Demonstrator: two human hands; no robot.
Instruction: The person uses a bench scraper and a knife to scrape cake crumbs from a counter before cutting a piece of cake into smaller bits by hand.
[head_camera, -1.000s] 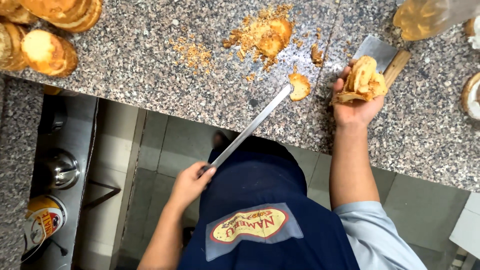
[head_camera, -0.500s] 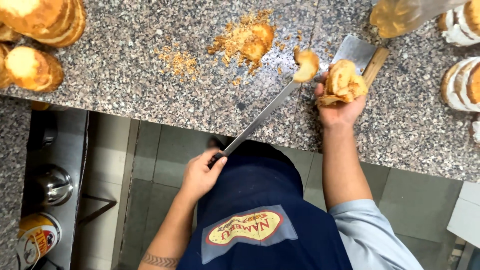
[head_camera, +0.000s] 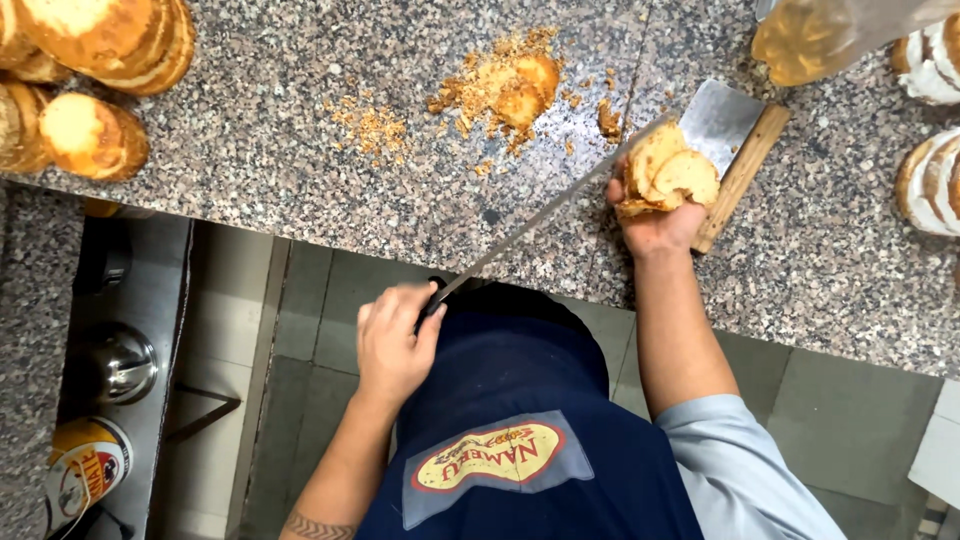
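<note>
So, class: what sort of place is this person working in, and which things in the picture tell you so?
Probably a bakery or food-preparation kitchen. A speckled granite counter carries many round bread loaves and crumbs, while the left hand holds a long knife against the bread in the right hand.

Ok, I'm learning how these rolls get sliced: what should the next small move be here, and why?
Probably draw the long knife back through the bread roll. The left hand grips the knife's handle, the far end of the blade lies against the roll, and the right hand holds the roll steady above the granite counter.
</note>
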